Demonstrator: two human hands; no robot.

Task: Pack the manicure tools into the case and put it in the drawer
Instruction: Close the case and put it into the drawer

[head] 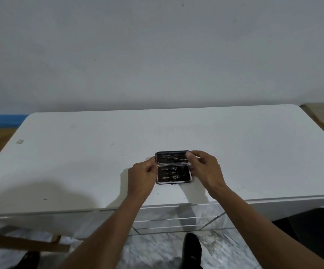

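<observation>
On the bench [254, 152], the open case [173, 174] lies 9-to-3 o'clock, lid [171, 157] toward 12; left hand [140, 176] and right hand [205, 167] pinch its ends.

Nothing to read here: not a word, number or logo comes through. The open manicure case [173, 167] is too small and blurred to show any brand mark, and the white tabletop [244, 148] shows only scuffs, no lettering.
</observation>
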